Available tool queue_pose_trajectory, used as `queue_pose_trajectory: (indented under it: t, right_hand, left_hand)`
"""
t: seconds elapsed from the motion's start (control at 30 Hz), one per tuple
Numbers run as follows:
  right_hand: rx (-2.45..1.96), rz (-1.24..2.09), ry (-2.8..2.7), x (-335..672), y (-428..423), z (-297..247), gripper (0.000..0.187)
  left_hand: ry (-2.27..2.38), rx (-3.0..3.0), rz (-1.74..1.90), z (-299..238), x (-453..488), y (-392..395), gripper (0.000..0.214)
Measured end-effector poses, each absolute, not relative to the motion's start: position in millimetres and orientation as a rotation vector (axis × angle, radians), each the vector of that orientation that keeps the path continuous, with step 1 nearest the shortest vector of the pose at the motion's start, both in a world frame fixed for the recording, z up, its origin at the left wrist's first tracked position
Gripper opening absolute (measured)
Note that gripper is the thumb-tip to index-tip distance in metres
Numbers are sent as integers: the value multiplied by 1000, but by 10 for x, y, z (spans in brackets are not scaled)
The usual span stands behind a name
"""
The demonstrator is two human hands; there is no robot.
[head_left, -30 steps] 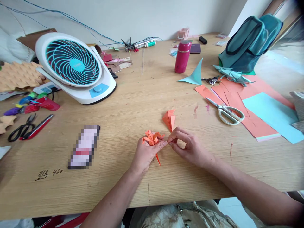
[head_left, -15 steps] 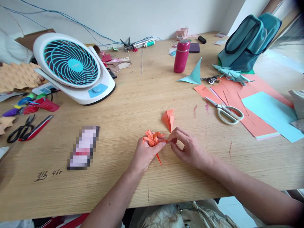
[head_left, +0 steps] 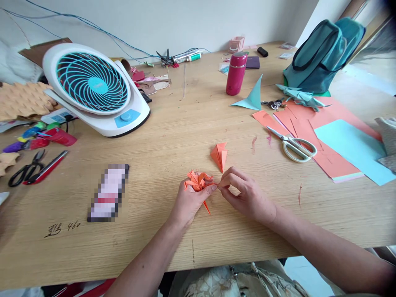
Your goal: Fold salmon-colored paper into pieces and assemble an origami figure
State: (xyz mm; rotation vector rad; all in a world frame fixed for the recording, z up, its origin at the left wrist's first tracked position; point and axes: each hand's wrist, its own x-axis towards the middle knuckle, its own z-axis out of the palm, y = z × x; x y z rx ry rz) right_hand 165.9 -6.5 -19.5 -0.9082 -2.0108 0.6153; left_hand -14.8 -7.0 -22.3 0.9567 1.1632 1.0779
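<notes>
My left hand is closed around a crumpled-looking orange origami figure, with a pointed orange tip sticking out below the palm. My right hand pinches a small flap of the same figure between thumb and forefinger, right beside my left thumb. Both hands rest low over the wooden table. A second folded orange piece lies on the table just beyond my right fingers, untouched.
A white and teal fan stands at the back left. White-handled scissors lie on orange and blue paper sheets at right. A magenta bottle, teal paper cone, teal bag, black scissors and red knife surround the workspace.
My hands have stayed in place over the orange figure; my right fingers have shifted slightly closer to my left thumb. The view drifted a little.
</notes>
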Motion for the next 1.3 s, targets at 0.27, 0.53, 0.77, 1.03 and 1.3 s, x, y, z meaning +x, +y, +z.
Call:
queue_pose_trajectory:
  t: [0.27,0.53,0.77,1.03,1.3]
  right_hand:
    - [-911,674,-1979,1664,-68,-175,17]
    - [-979,701,-1941,1671,-62,-190,15]
    - [-1152,1105,-1633,1691,13,-227,10]
    - [-1124,1403,-1365,1692,111,-287,21]
    - [-1154,1507,-1299,1710,111,-273,28]
  left_hand:
    - [1143,1111,1130,-238,-158,-71,24]
    - [1212,1280,1074,-267,-206,-105,19]
    - [1121,1131,1012,-240,-162,-90,33]
    - [1015,1063,1009,-219,-157,-79,29]
    - [1026,1016,1006,-191,-169,-94,30]
